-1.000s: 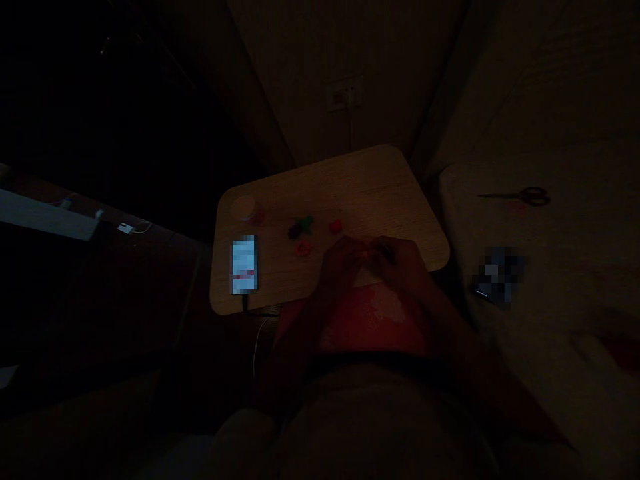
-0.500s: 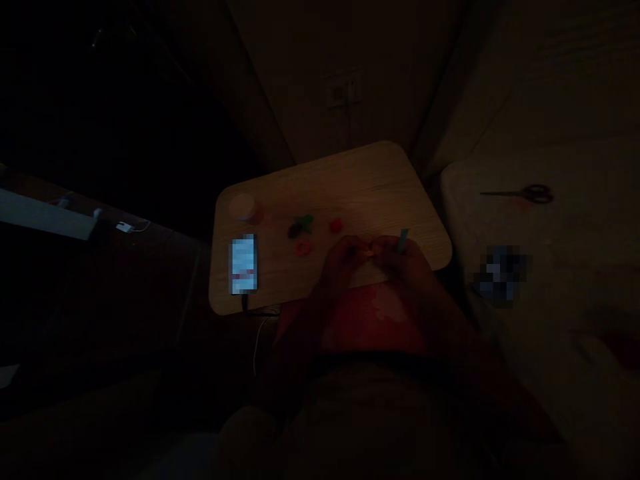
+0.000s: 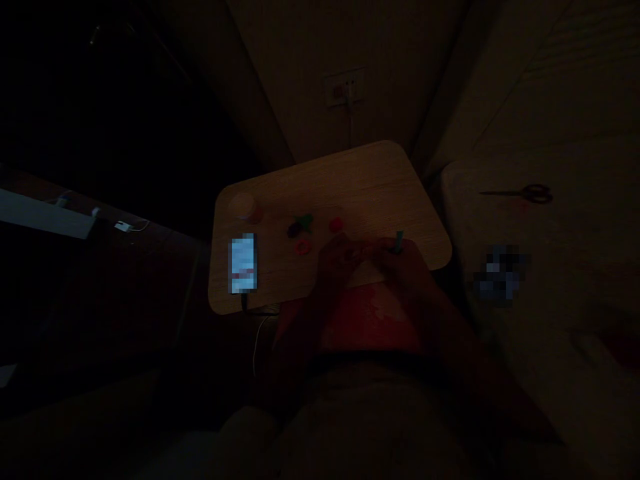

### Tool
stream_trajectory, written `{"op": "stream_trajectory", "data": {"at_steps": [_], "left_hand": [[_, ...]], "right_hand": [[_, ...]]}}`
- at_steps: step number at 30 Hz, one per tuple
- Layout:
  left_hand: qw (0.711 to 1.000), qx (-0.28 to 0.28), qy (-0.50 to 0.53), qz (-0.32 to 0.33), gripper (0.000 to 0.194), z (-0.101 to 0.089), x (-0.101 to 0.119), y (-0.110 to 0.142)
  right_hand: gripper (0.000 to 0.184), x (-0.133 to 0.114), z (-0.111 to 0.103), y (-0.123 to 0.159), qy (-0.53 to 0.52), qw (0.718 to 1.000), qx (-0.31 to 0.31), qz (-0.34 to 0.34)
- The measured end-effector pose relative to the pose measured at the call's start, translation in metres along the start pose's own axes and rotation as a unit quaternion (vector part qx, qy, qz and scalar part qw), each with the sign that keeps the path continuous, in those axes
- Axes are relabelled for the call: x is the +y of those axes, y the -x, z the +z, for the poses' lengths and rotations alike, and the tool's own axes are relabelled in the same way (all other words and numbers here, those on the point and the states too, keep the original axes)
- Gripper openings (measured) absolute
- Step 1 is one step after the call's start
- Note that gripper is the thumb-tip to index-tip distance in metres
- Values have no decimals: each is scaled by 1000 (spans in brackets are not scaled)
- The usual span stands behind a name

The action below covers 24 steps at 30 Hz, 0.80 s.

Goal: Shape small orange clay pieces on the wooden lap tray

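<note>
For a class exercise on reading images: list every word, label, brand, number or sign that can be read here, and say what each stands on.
No text can be read in this dark view.
Phone screen: pixelated, unreadable.
Wall socket plate: any markings too dark and small to read.
Pixelated object: blurred, unreadable.

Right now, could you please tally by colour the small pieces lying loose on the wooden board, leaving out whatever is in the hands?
Red: 2 (round lump, ring)
Green and dark: 1 (clump)
Total: 3
</note>
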State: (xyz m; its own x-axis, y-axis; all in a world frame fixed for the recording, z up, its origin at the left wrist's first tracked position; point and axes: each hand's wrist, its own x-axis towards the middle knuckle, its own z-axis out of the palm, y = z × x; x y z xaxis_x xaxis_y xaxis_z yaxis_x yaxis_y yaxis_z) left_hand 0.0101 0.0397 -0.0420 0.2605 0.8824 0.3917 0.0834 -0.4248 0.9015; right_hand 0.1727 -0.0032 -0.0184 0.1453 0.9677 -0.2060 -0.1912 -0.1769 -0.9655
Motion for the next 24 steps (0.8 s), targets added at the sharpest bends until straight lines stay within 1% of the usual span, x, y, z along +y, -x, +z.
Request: {"op": "stream_trajectory", "data": {"at_steps": [2, 5, 10, 13, 16, 18, 21, 23, 24], "left_hand": [[1000, 5, -5, 6, 33, -2, 0, 0], [1000, -9, 6, 18, 32, -4, 0, -1], [999, -20, 30, 26, 34, -7, 4, -2], [999, -23, 27, 28, 37, -8, 5, -3], [999, -27, 31, 15, 39, -7, 4, -3], [999, -24, 41, -4, 45, -6, 3, -2], [997, 3, 68, -42, 56, -5, 0, -1], [995, 3, 85, -52, 58, -5, -2, 0], [995, -6, 90, -50, 59, -5, -2, 0]], "right_hand": [[31, -1, -1, 0, 2, 1000, 3, 8], [34, -2, -3, 0, 6, 1000, -2, 27], [46, -4, -4, -1, 33, 998, -16, 42], [54, -5, -3, 0, 60, 998, -14, 34], [54, -9, -2, 1, 84, 996, -9, 8], [55, -12, -5, 1, 107, 994, 11, -27], [58, -14, -16, -2, 159, 981, 60, -90], [55, -13, -25, -4, 223, 963, 103, -109], [52, -12, -30, -5, 267, 950, 125, -104]]}}
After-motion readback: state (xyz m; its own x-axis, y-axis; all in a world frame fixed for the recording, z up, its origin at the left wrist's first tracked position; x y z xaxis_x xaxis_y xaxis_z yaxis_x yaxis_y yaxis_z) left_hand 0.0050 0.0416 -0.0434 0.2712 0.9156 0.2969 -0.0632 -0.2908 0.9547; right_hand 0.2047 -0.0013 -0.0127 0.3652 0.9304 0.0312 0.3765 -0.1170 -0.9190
